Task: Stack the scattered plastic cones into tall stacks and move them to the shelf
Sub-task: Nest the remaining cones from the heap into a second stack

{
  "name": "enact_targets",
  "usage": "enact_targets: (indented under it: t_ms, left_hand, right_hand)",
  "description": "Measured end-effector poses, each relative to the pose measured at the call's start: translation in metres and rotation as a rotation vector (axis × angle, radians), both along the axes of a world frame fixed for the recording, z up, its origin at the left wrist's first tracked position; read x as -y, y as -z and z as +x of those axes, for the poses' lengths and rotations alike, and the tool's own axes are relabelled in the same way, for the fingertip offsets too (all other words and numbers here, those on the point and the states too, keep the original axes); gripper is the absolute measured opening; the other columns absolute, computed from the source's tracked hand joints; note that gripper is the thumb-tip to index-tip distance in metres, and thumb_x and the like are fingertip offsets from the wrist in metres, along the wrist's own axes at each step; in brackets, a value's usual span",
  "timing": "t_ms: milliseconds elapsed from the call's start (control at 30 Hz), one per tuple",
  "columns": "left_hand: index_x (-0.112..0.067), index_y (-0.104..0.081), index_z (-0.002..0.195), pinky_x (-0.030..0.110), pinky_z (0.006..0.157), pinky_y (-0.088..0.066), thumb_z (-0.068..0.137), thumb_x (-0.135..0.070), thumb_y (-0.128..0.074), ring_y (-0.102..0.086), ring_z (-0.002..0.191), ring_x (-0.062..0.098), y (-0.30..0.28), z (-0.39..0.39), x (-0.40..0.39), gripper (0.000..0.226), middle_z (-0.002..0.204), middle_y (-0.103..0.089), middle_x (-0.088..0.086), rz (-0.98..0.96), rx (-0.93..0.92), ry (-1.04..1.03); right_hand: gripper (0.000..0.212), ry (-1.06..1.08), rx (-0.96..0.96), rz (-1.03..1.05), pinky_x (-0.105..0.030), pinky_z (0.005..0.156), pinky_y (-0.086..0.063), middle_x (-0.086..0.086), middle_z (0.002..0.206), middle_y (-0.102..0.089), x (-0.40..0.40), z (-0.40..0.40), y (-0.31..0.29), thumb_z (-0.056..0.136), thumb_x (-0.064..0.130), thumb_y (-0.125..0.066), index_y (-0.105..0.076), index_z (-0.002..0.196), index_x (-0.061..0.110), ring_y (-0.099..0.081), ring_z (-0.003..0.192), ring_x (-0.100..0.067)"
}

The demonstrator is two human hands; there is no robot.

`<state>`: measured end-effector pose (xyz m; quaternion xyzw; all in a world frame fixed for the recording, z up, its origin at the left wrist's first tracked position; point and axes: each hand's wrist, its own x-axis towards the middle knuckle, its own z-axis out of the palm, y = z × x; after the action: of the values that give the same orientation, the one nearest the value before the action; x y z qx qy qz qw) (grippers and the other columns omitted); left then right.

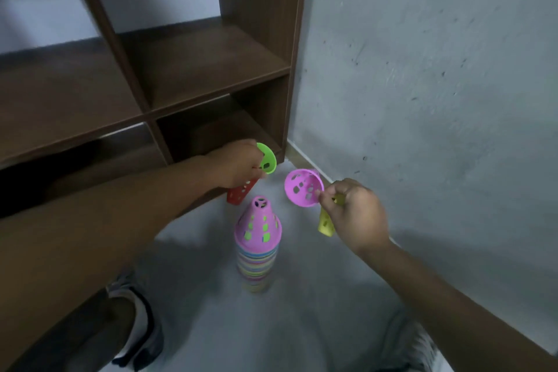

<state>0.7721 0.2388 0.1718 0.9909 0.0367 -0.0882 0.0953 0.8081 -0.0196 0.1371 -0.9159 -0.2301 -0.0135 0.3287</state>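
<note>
A tall stack of many-coloured perforated cones (257,246), topped by a pink one, stands on the grey floor in the middle. My left hand (238,164) grips a green cone (268,158) just above a red cone (241,192) lying by the shelf's foot. My right hand (353,211) pinches the rim of a pink cone (303,187), its open mouth facing me, to the right of and above the stack's top. A yellow cone (326,222) lies on the floor under that hand. The brown wooden shelf (211,90) stands behind, its visible compartments bare.
A grey concrete wall (437,84) closes off the right side, meeting the floor along a pale skirting strip (305,157). My knees and shorts (139,320) sit low in the frame either side of the stack.
</note>
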Motion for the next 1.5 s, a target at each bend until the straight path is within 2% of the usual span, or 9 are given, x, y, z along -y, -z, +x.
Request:
enact_targets:
  t_ms: [233, 433, 567, 700, 867, 1000, 1100, 1200, 1500]
  left_hand:
    - [-0.006, -0.062, 0.077, 0.031, 0.066, -0.034, 0.098, -0.038, -0.061, -0.055, 0.079, 0.024, -0.091, -0.040, 0.011, 0.038, 0.092, -0.057, 0.013, 0.129, 0.075, 0.060]
    - [-0.007, -0.062, 0.073, 0.038, 0.072, -0.049, 0.096, -0.033, -0.059, -0.059, 0.079, 0.024, -0.143, -0.085, 0.021, 0.035, 0.084, -0.062, 0.012, 0.194, 0.144, 0.043]
    - [-0.010, -0.061, 0.076, 0.023, 0.065, -0.040, 0.099, -0.035, -0.057, -0.059, 0.078, 0.017, -0.162, -0.121, 0.033, 0.034, 0.089, -0.064, 0.011, 0.175, 0.195, -0.047]
    - [-0.008, -0.066, 0.081, 0.024, 0.067, -0.038, 0.099, -0.038, -0.058, -0.061, 0.081, 0.018, -0.185, -0.152, 0.041, 0.036, 0.087, -0.064, 0.008, 0.137, 0.206, -0.124]
    - [-0.018, -0.058, 0.070, 0.022, 0.061, -0.036, 0.097, -0.039, -0.061, -0.056, 0.072, 0.015, -0.197, -0.180, 0.042, 0.034, 0.079, -0.060, 0.002, 0.056, 0.246, -0.174]
    - [-0.008, -0.065, 0.080, 0.024, 0.064, -0.042, 0.098, -0.037, -0.061, -0.060, 0.076, 0.018, -0.184, -0.197, 0.042, 0.035, 0.083, -0.063, 0.006, -0.039, 0.251, -0.229]
    - [-0.005, -0.068, 0.080, 0.031, 0.069, -0.046, 0.099, -0.036, -0.060, -0.063, 0.078, 0.024, -0.169, -0.206, 0.034, 0.037, 0.083, -0.068, 0.011, -0.125, 0.218, -0.268]
    - [-0.011, -0.067, 0.081, 0.022, 0.064, -0.044, 0.099, -0.038, -0.058, -0.062, 0.077, 0.018, -0.162, -0.204, 0.028, 0.034, 0.085, -0.068, 0.008, -0.184, 0.160, -0.296]
    - [-0.019, -0.062, 0.076, 0.019, 0.063, -0.044, 0.099, -0.040, -0.058, -0.065, 0.080, 0.017, -0.142, -0.196, 0.017, 0.031, 0.083, -0.066, 0.004, -0.327, 0.136, -0.336]
  right_hand:
    - [0.025, -0.125, 0.230, -0.048, -0.033, 0.066, -0.044, 0.006, 0.086, -0.061, 0.004, -0.027, -0.077, 0.092, 0.041, -0.065, -0.064, 0.075, 0.023, -0.063, 0.082, -0.025]
    - [0.023, -0.310, 0.607, -0.160, -0.033, 0.056, -0.045, 0.001, 0.083, -0.059, 0.006, -0.053, -0.118, 0.092, 0.036, -0.065, -0.062, 0.077, 0.019, -0.063, 0.077, -0.029]
    - [0.021, -0.420, 0.856, -0.282, -0.026, 0.045, -0.034, -0.003, 0.074, -0.057, 0.007, -0.071, -0.129, 0.081, 0.026, -0.077, -0.062, 0.072, 0.016, -0.062, 0.064, -0.030]
    - [0.024, -0.465, 0.994, -0.437, -0.025, 0.048, -0.018, -0.003, 0.068, -0.056, 0.006, -0.085, -0.133, 0.061, 0.011, -0.085, -0.061, 0.065, 0.015, -0.058, 0.057, -0.028]
    - [0.028, -0.455, 1.027, -0.467, -0.024, 0.045, -0.026, -0.006, 0.066, -0.059, -0.007, -0.085, -0.137, 0.047, 0.004, -0.086, -0.065, 0.063, 0.011, -0.059, 0.055, -0.029]
    - [0.029, -0.553, 1.104, -0.505, -0.023, 0.043, -0.029, -0.009, 0.063, -0.058, -0.018, -0.079, -0.133, 0.040, 0.000, -0.085, -0.064, 0.058, 0.008, -0.057, 0.050, -0.029]
    - [0.030, -0.662, 1.190, -0.551, -0.026, 0.041, -0.036, -0.009, 0.066, -0.059, -0.022, -0.075, -0.121, 0.044, 0.003, -0.089, -0.066, 0.062, 0.009, -0.058, 0.052, -0.029]
    - [0.025, -0.750, 1.280, -0.525, -0.028, 0.043, -0.032, -0.009, 0.070, -0.059, -0.024, -0.070, -0.116, 0.055, 0.005, -0.087, -0.066, 0.068, 0.009, -0.057, 0.055, -0.029]
    - [0.019, -0.984, 1.331, -0.470, -0.032, 0.046, -0.045, -0.012, 0.092, -0.062, -0.028, -0.061, -0.107, 0.088, 0.002, -0.054, -0.049, 0.105, 0.010, -0.064, 0.072, -0.032]
